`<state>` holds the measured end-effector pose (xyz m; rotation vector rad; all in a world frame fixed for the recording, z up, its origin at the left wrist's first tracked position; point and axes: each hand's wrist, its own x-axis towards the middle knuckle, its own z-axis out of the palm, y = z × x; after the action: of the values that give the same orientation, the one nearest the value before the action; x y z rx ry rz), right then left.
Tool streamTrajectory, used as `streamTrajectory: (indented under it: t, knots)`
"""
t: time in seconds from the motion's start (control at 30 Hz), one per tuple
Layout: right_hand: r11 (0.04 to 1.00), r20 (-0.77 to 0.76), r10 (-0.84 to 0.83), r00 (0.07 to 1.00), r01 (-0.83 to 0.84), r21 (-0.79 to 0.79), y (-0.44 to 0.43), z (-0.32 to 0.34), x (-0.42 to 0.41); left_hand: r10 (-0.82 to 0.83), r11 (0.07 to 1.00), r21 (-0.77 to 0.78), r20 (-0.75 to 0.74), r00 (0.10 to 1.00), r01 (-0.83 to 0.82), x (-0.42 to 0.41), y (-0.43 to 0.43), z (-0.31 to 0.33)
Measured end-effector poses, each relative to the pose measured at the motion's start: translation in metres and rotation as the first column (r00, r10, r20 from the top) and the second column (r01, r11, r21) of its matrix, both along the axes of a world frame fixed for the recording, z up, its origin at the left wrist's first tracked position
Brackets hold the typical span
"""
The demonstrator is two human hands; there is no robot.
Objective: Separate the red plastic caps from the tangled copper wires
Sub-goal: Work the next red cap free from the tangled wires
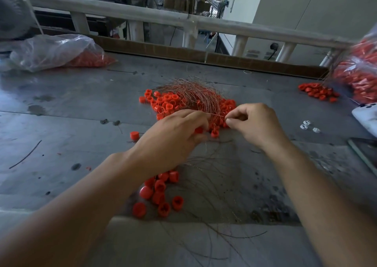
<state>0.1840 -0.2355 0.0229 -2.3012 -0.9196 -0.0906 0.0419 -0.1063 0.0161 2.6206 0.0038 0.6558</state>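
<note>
A tangle of thin copper wires (193,95) lies over a heap of red plastic caps (165,103) in the middle of the grey table (71,103). My left hand (173,136) reaches into the near edge of the heap, its fingers curled around a red cap (199,130). My right hand (255,124) pinches fine wire strands between thumb and forefinger at the heap's right side. A smaller group of separate caps (159,193) sits under my left forearm, with loose wires (214,185) spread beside it. One lone cap (134,135) lies to the left.
A clear plastic bag of red caps (61,50) lies at the back left. Another bag (359,77) with spilled caps (318,91) is at the right edge. A white device (367,116), small white bits (308,126) and a dark phone (365,152) lie at the right. A railing (183,22) runs behind the table.
</note>
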Motion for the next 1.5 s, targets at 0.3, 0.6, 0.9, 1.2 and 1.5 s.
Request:
streamTrajectory:
  t: [0.3,0.6,0.9,1.2,1.5]
  knots:
    - [0.919,0.033,-0.123,0.992,0.101,0.382,-0.009,0.018,0.002,0.128,0.99,-0.052,-0.08,0.989,-0.132,-0.005,0.014,-0.006]
    - [0.899,0.099,-0.05,0.994,0.001,0.438,-0.006,0.026,-0.018,0.131,0.708,-0.705,0.073,0.989,-0.042,-0.012,0.014,0.016]
    - [0.891,0.116,0.083,0.99,-0.126,0.436,-0.001,0.027,-0.035,0.116,0.625,-0.777,-0.007,0.993,-0.078,-0.014,0.008,0.016]
    - [0.896,0.14,0.044,0.989,-0.102,0.433,-0.002,0.027,-0.035,0.081,0.646,-0.763,0.039,0.996,-0.023,-0.016,0.004,0.017]
    - [0.898,0.144,0.214,0.966,-0.252,0.361,-0.001,0.028,-0.044,0.052,0.641,-0.766,-0.008,0.999,-0.039,-0.017,0.007,0.017]
